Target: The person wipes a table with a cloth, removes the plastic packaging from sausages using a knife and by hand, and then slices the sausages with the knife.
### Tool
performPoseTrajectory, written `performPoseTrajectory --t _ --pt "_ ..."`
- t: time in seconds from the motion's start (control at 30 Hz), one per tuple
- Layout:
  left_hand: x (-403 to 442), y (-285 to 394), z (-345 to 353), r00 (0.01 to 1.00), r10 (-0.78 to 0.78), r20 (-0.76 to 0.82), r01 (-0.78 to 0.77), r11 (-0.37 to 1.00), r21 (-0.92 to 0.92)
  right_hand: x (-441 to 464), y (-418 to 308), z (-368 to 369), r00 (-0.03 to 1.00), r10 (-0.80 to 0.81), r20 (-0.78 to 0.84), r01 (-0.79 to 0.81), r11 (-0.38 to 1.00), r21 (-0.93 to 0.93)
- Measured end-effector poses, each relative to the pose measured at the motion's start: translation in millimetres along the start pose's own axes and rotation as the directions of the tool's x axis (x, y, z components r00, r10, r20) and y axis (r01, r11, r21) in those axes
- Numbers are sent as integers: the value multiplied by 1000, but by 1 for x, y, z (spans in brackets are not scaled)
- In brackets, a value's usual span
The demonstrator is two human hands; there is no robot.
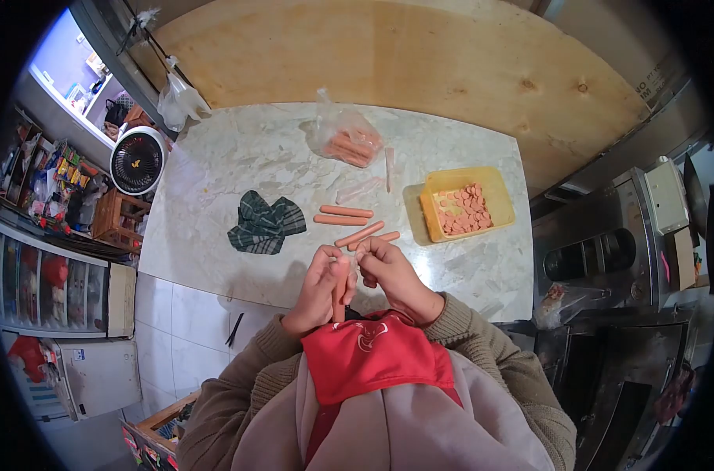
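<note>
Head view: From my remote station I watch two hands work at the near edge of a pale, marbled bench (192, 228). The left hand (322, 289) is wrapped closed around a sausage (340, 292), held in front of a red cloth (376, 357) on the wearer's chest. The sausage stands nearly upright in my picture, its long axis running between the bench and the wearer: one end points away toward the bench, the other back toward the red cloth. Fingers cover part of its length, and its far end is hard to make out where the two hands meet. The right hand (384, 267) is bent just beside it, fingers curled and the thumb and forefinger near each other; whether they pinch anything I cannot tell.

Just beyond the hands lie four loose sausages (346, 211), two side by side and running roughly left to right, two slanting up to the right; the right hand hides part of the nearest. Farther back, a clear plastic bag (349, 145) holds more, their number blurred by its folds. Crumpled clear film (360, 189) lies between. To the right, a yellow container (430, 213) holds sliced pieces (465, 210), too heaped for me to count. A dark plaid cloth (266, 225) lies bunched to the left. The lens's black rim cuts off the room's edges.
</note>
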State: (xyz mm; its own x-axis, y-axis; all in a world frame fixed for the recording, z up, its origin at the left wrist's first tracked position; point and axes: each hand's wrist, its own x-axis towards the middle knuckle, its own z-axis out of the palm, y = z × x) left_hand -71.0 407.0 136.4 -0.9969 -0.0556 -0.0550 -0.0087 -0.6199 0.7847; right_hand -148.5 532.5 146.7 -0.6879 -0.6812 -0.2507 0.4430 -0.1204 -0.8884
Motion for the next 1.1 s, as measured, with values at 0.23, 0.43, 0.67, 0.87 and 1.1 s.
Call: performPoseTrajectory --t 0.23,0.43,0.67,0.87,1.1 --pt "3 1 -2 999 37 -17 -29 944 328 -1 -6 -3 1000 -11 -5 11 1000 -26" --pt "-2 2 -1 999 26 -48 -18 986 165 0 4 3 993 114 35 -117 991 66" --pt "-2 2 -6 998 57 -25 -54 993 107 -2 0 7 976 181 122 -198 968 152" --pt "0 4 -3 997 45 -69 -28 975 221 -6 -12 14 989 -30 142 54 985 -166" --pt "-9 8 -7 999 42 24 -47 958 284 -4 3 10 990 14 143 -11 1000 -26"
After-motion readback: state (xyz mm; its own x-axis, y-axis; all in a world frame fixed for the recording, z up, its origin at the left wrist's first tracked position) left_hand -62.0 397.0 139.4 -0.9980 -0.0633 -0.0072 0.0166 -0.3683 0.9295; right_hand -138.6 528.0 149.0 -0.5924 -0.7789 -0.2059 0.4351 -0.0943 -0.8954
